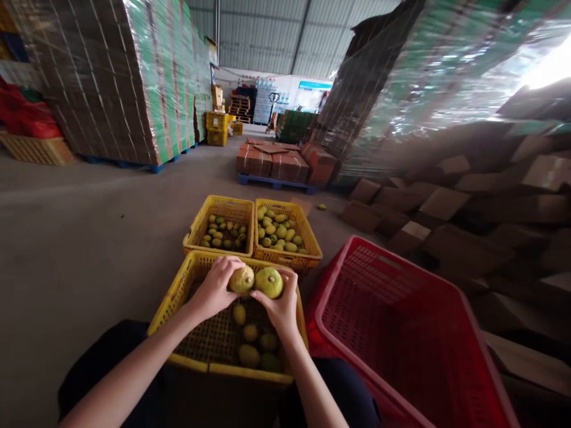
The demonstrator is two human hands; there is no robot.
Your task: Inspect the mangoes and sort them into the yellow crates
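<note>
My left hand (218, 284) is closed around a pale yellow lemon (242, 279), stem end facing me. A greener, rounder lemon (268, 282) sits in the grip of my right hand (284, 303), close beside the first. Both hands are raised over the near yellow crate (172, 315). Several loose lemons (248, 355) lie in that crate, mostly at its right side. Behind it stand two more yellow crates: the left one (190, 235) holds smaller, greenish lemons (217, 235), and the right one (312, 238) holds many yellow-green lemons (280, 230).
A large red crate (388, 261) stands at my right. Beyond it is a heap of flattened cardboard boxes (473, 238). Wrapped pallet stacks (165, 83) rise on both sides. Brown cartons (272, 163) rest on a blue pallet ahead. A single lemon (322, 207) lies on the floor.
</note>
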